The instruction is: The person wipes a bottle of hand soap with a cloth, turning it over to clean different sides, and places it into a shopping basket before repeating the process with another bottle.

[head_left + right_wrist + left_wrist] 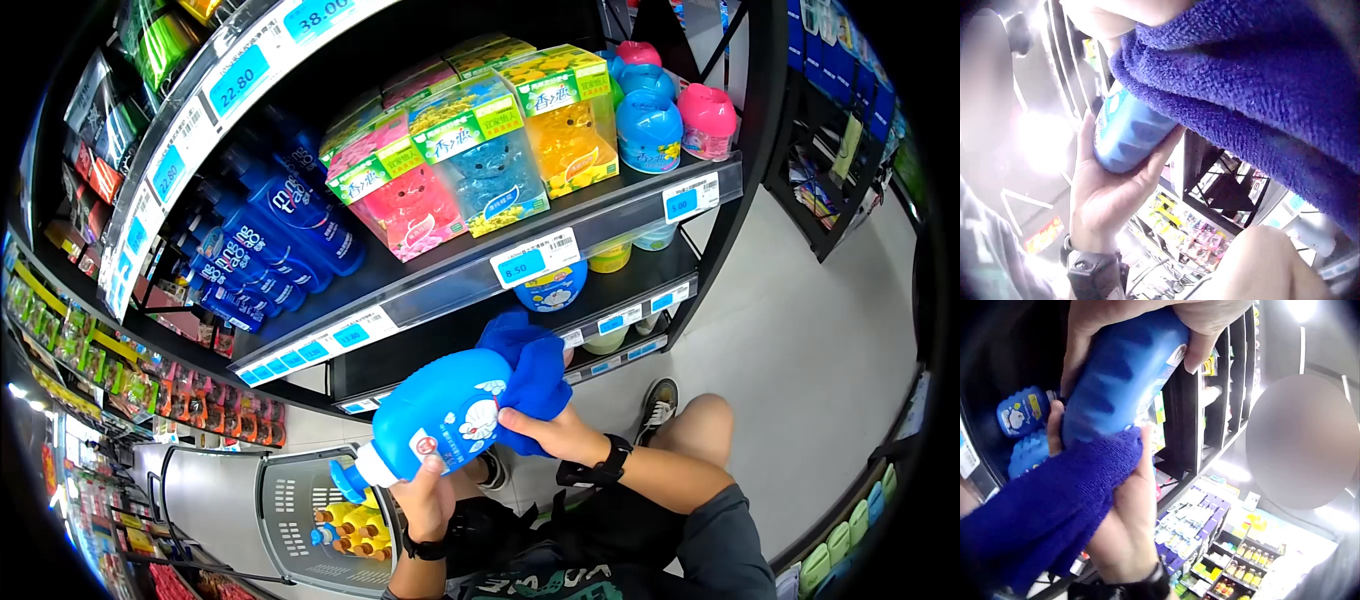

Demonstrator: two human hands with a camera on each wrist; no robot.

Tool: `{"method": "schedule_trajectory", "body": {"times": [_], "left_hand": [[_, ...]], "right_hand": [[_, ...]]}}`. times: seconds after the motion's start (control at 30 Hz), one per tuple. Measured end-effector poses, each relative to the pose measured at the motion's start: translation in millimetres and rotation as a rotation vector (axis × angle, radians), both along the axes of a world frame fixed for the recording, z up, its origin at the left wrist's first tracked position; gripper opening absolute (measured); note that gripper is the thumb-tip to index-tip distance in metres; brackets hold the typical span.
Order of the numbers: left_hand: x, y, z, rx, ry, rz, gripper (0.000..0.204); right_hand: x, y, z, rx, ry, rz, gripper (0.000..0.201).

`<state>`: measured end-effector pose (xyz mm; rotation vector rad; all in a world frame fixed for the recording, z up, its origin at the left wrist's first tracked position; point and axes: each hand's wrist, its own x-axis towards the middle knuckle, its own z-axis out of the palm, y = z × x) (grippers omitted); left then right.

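In the head view a blue pump bottle [415, 405] with a white collar and a cartoon label is tilted, its pump [350, 480] toward the lower left. My left hand [425, 500] grips it near the collar, the thumb on the label side. With my right hand [555, 435] I hold a dark blue cloth [540, 380] against the bottle's base end. The right wrist view shows the terry cloth [1241, 81] bunched under my right fingers and covering part of the bottle [1132, 134]. In the left wrist view the cloth [1060, 494] drapes below the bottle [1125, 375].
Before me stands a shelf with boxed bottles [485, 150], dark blue pump bottles [300, 215] and price tags [535, 258]. On its lower level sits another blue container [550, 288]. At lower left, a grey basket [275, 515] holds several yellow bottles [360, 525].
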<state>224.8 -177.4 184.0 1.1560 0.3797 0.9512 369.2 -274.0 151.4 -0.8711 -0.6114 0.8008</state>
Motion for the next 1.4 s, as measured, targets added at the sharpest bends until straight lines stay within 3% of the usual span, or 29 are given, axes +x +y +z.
{"method": "schedule_trajectory", "body": {"times": [0.13,0.23,0.3,0.37,0.43,0.47,0.5,0.57,0.63,0.8,0.9,0.97,1.03,1.1,1.17,1.23,1.3,1.37,1.4], "left_hand": [[-1,1,4,-0.043,0.053,0.006,0.063],[-1,2,0,0.107,0.147,-0.010,0.066],[-2,2,-8,0.195,0.218,0.013,0.069],[-4,4,-6,0.242,0.306,0.011,0.067],[0,4,5,0.621,0.464,-0.063,0.066],[4,-1,9,0.446,0.351,-0.162,0.065],[4,-2,6,0.416,0.345,-0.202,0.065],[3,-4,-2,0.413,0.362,-0.232,0.065],[1,-5,-9,0.425,0.377,-0.232,0.065],[2,-3,-13,0.438,0.393,-0.198,0.065],[5,-2,-9,0.446,0.386,-0.190,0.065],[5,-5,-2,0.312,0.380,-0.152,0.066],[2,-2,0,0.263,0.351,-0.133,0.066],[1,1,5,0.295,0.182,-0.106,0.065],[-8,6,5,0.311,0.184,-0.069,0.070],[-18,9,6,0.309,0.172,-0.005,0.075],[-25,11,5,0.289,0.143,0.013,0.076],[-33,14,3,0.248,0.088,0.039,0.078],[-40,17,0,0.109,0.075,-0.016,0.080]], "right_hand": [[-6,-2,1,-0.093,-0.138,-0.112,0.031],[2,-3,13,0.037,-0.577,-0.124,0.040],[2,-3,7,0.003,-0.647,-0.082,0.049],[6,-4,13,0.022,-0.890,-0.131,0.056],[10,-5,15,0.028,-0.940,-0.143,0.062],[11,-6,17,0.033,-0.972,-0.075,0.064],[11,-7,19,0.039,-1.004,-0.007,0.065],[7,-8,30,0.085,-1.018,-0.086,0.064],[7,-12,32,0.043,-1.276,0.035,0.063],[18,-9,31,0.161,-1.324,-0.160,0.063],[26,-9,21,0.077,-1.206,-0.161,0.064],[30,-10,11,-0.123,-1.092,-0.037,0.064],[33,-11,4,-0.140,-1.048,-0.015,0.060],[33,-10,3,-0.060,-0.955,-0.122,0.055],[34,-9,3,-0.018,-0.829,-0.030,0.050],[32,-11,-3,-0.064,-0.487,0.172,0.046],[32,-10,-8,-0.020,-0.494,0.187,0.057],[29,-12,-2,-0.160,-0.082,0.443,0.075],[31,-11,-3,-0.210,-0.060,0.552,0.086]]}}
